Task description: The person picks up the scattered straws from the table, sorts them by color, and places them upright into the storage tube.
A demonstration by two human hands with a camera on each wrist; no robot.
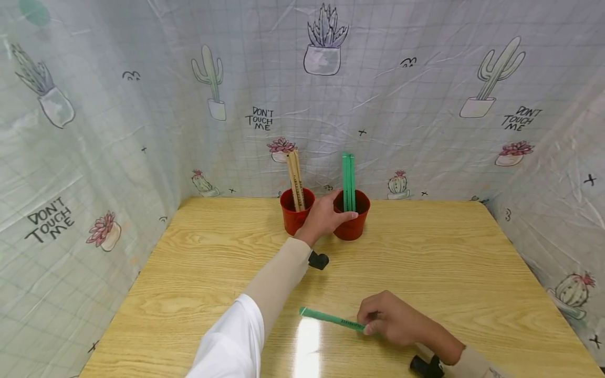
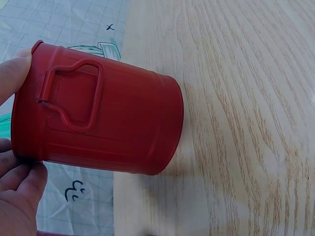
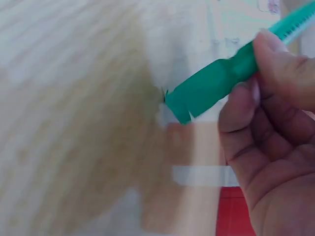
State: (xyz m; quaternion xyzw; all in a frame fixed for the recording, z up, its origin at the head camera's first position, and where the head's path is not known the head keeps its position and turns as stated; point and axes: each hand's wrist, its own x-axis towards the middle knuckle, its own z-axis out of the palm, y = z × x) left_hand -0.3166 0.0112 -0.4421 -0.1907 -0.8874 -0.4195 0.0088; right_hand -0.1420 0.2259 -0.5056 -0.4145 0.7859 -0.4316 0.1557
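Observation:
My left hand [image 1: 325, 214] grips the right red bucket [image 1: 351, 230] near its rim, thumb on one side and fingers on the other. The left wrist view shows that bucket [image 2: 125, 120] with a wire handle on its side, its base at the wooden tabletop. Several green sticks in printed wrappers [image 1: 348, 181] stand upright inside it. Nearer the front, my right hand [image 1: 397, 321] pinches a green-wrapped chopstick packet [image 1: 328, 317] between thumb and fingers, its long part pointing left. Close up, the packet's flat wrapper end [image 3: 202, 91] sticks out past the fingers.
A second red bucket [image 1: 291, 220] stands just left of the first, holding several tan wrapped sticks [image 1: 295, 181]. Both stand near the back edge of the wooden table [image 1: 425, 252]. A printed plastic sheet [image 1: 368, 105] hangs behind and along the sides.

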